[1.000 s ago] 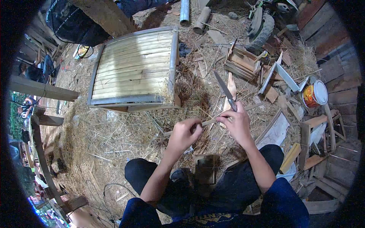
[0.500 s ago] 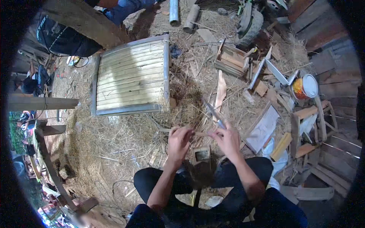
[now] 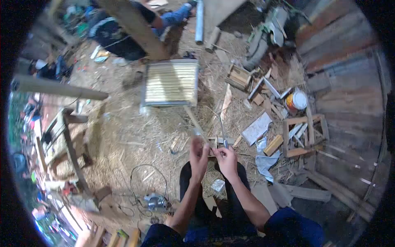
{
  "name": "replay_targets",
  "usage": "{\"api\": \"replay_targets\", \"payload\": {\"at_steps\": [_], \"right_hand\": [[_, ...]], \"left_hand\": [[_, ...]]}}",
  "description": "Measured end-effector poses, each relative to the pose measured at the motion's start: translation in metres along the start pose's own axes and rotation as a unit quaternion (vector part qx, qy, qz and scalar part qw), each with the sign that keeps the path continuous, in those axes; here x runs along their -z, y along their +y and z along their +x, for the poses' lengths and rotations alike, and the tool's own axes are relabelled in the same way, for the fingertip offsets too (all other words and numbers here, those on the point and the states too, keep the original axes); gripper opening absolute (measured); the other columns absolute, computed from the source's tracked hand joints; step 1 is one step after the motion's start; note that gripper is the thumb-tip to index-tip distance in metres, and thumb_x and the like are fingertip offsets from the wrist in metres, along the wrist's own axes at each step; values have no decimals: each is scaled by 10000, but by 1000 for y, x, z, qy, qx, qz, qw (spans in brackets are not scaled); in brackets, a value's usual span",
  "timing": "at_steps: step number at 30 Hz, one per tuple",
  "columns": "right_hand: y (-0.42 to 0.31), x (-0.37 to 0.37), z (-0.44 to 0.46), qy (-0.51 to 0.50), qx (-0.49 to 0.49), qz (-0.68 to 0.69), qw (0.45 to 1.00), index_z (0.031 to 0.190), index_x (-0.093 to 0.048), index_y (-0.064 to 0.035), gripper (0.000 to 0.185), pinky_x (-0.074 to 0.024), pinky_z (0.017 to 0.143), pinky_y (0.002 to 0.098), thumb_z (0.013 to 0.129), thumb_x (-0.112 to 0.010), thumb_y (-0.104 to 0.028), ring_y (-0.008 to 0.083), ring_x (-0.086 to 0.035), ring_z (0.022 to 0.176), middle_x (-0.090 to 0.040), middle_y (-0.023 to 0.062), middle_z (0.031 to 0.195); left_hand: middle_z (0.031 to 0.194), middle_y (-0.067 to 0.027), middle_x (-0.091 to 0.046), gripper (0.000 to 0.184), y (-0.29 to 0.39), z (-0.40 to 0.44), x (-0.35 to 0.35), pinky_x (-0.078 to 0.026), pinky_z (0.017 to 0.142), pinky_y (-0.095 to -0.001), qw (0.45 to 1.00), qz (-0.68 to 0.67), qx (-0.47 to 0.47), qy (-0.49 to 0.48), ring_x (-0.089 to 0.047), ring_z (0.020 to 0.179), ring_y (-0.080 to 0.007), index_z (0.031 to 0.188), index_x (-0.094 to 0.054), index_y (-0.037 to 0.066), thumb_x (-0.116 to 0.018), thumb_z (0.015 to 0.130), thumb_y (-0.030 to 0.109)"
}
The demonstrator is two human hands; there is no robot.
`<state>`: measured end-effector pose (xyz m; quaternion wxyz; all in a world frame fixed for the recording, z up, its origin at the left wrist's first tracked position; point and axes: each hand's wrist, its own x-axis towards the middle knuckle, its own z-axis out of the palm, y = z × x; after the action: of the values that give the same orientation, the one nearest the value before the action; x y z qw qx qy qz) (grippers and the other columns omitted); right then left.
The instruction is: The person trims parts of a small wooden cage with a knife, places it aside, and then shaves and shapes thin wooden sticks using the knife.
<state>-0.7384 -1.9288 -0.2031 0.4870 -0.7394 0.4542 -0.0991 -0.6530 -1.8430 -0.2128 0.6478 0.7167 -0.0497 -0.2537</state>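
My right hand point(image 3: 227, 162) is closed around a knife point(image 3: 222, 129), its long narrow blade pointing up and away from me. Close beside it, my left hand point(image 3: 198, 160) is closed on a thin wooden strip point(image 3: 195, 119); its fingers are partly blurred. The strip slants up and left from between my hands, and its near end lies by my right fingertips. Behind my hands, a small wooden box frame is partly hidden.
A slatted panel point(image 3: 170, 84) in a grey frame lies ahead on straw-covered ground. To the right are a white bucket point(image 3: 299, 100), a wooden frame point(image 3: 304, 154) and scrap wood. A corded power tool point(image 3: 156, 201) sits at left. Another person's jeans-clad leg point(image 3: 175, 18) shows at top.
The view has shifted back, so the panel looks smaller and farther off. The strip, earlier lying roughly level between my hands, now points up and left. The knife stays in my right hand, more upright.
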Motion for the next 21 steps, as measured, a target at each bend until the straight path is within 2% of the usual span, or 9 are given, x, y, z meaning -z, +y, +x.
{"api": "replay_targets", "payload": {"at_steps": [1,2,3,7,8,9,13,15,21], "right_hand": [[-39,13,-19,-17,16,17,1000,828,-692,22,289,-439,626,327,867,-719,-263,220,-584,693,-587,132,770],[-53,14,-36,-19,48,84,995,867,-688,43,317,-481,685,407,846,-725,-272,340,-632,756,-629,204,823],[-88,25,-52,-38,119,9,992,934,-680,49,203,-464,651,304,884,-681,-148,191,-587,704,-623,125,802],[-214,39,-123,-183,164,15,969,874,-677,26,151,-439,610,302,895,-659,-123,140,-566,685,-655,104,807],[-245,40,-143,-190,222,17,956,880,-651,22,194,-441,617,331,905,-653,-170,197,-562,676,-625,123,789],[-269,38,-165,-191,277,22,942,886,-625,19,239,-442,625,360,914,-648,-217,255,-557,666,-594,142,770],[-328,-2,-242,-196,360,61,910,1117,-545,-36,237,-471,668,372,949,-593,-196,261,-622,790,-620,147,917],[-363,-30,-288,-307,353,6,884,1141,-540,-53,253,-478,694,388,952,-587,-214,285,-635,820,-632,150,923],[-392,-152,-422,-411,635,-81,649,1092,-593,-65,270,-465,693,435,905,-621,-257,327,-632,813,-658,143,901]], "left_hand": [[1102,-105,-627,385,39,-23,13,-461,891,-295,986,-107,98,-81,-583,1028,-154,1266,-532,-30,-609,963,197],[1020,-67,-631,333,72,-44,20,-467,810,-259,983,-137,100,-65,-585,928,-118,1218,-559,-29,-589,977,199],[938,-28,-635,292,101,-68,29,-473,730,-223,980,-165,101,-45,-587,829,-81,1170,-585,-29,-570,990,201],[881,-6,-619,325,193,-132,108,-469,677,-220,980,-189,50,31,-577,787,-81,1083,-611,6,-495,1023,304],[852,-9,-619,363,194,-141,126,-469,610,-222,974,-208,-6,92,-575,729,-83,1044,-596,19,-449,1035,351],[773,-15,-606,333,233,-157,146,-429,512,-227,957,-234,-1,169,-544,616,-85,979,-555,42,-430,1042,344],[611,33,-440,300,252,-214,285,-294,439,-202,957,-248,-10,148,-367,484,-45,925,-500,86,-433,1040,355],[610,48,-419,255,239,-249,350,-244,421,-191,945,-287,-5,154,-343,482,-37,966,-514,102,-453,1035,340],[696,61,-448,240,237,-391,476,-275,461,-193,936,-237,11,259,-363,534,-39,993,-551,88,-499,1018,321]]}}
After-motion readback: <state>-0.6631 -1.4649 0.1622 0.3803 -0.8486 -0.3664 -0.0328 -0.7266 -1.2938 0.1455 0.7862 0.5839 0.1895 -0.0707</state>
